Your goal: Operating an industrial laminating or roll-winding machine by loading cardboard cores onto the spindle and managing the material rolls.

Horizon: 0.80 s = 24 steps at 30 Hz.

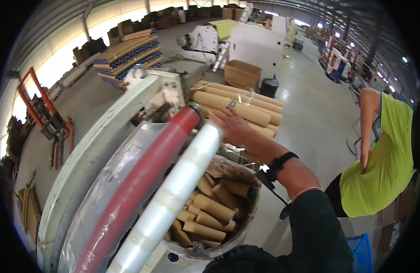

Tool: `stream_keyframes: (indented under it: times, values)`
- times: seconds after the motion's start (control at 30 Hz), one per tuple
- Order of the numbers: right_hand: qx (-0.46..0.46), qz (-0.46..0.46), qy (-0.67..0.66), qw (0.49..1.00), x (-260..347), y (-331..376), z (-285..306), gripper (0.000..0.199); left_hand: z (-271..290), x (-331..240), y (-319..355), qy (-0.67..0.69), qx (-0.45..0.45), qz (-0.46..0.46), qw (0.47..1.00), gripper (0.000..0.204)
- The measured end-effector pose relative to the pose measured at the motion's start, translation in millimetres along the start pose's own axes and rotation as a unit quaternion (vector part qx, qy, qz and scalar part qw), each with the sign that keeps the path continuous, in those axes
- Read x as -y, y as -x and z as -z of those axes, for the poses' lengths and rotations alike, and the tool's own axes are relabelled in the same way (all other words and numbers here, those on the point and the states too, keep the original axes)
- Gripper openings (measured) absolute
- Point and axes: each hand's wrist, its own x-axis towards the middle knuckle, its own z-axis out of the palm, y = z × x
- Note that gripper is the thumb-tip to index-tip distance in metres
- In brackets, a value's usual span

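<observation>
Spread open and gripping nothing, the right hand (235, 125) is resting its fingers against the far end of the clear film roll (173, 186), which is lying along the red roller (142, 177) on the pale green machine frame (89, 154), with its near end running out at the bottom edge. A black wrist strap (279, 164) is circling that forearm, while the left hand is staying out of sight. Below the roll, a bag of short cardboard tubes (214, 214) is sitting open, long cardboard cores (239, 107) are lying stacked beyond the fingers, and a person in a yellow-green shirt (382, 164) is standing to the right.
</observation>
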Motion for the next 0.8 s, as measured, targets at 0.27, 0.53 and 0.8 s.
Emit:
stream_keyframes:
  times: [0.27,0.53,0.8]
  values:
    - [0.0,0.042,-0.046,0.998,-55,9,-41,0.053,-97,85,35,-0.023,0.01,0.022,0.999,0.057]
    - [-0.145,0.251,-0.277,0.916,-23,-8,-65,0.058,-205,166,116,-0.02,-0.042,0.013,0.999,0.058]
    - [-0.06,0.271,-0.3,0.913,-128,-15,-92,0.057,-257,175,147,0.09,-0.114,0.021,0.989,0.065]
